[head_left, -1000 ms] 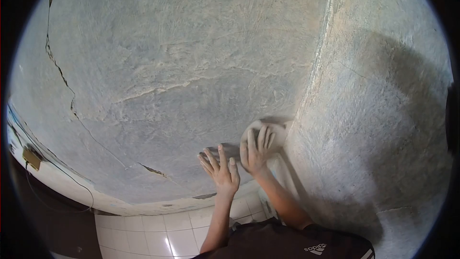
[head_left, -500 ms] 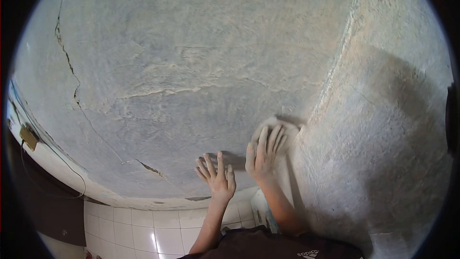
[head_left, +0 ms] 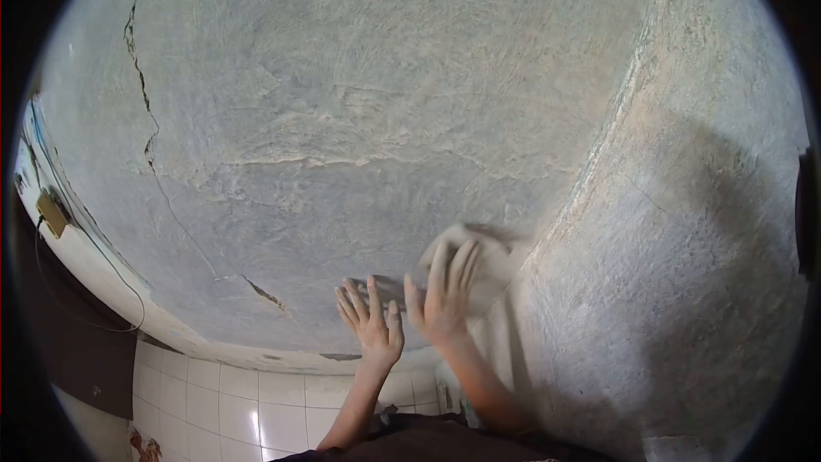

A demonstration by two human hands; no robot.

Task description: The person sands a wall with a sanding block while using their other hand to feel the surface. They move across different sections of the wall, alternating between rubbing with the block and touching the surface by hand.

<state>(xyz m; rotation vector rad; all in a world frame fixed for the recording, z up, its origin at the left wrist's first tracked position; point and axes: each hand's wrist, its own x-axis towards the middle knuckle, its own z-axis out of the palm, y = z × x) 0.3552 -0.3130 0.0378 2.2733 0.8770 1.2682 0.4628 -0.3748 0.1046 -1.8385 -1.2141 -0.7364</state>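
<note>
My right hand lies with its fingers stretched out over a pale, dusty cloth-like piece, pressing it against the rough grey wall close to the inner corner. Its fingers are slightly blurred, and part of the piece is hidden beneath them. To its left, my left hand rests on the same wall, fingers spread and nothing in it. Pale dust coats both hands.
A long crack runs down the wall on the left, and a short gouge lies lower. The adjoining wall meets it at the right. A box with cables sits far left. White floor tiles show below.
My right hand has slid left and slightly down along the wall, with the pale piece moving under it. My left hand stays flat on the wall, while the view has shifted slightly.
</note>
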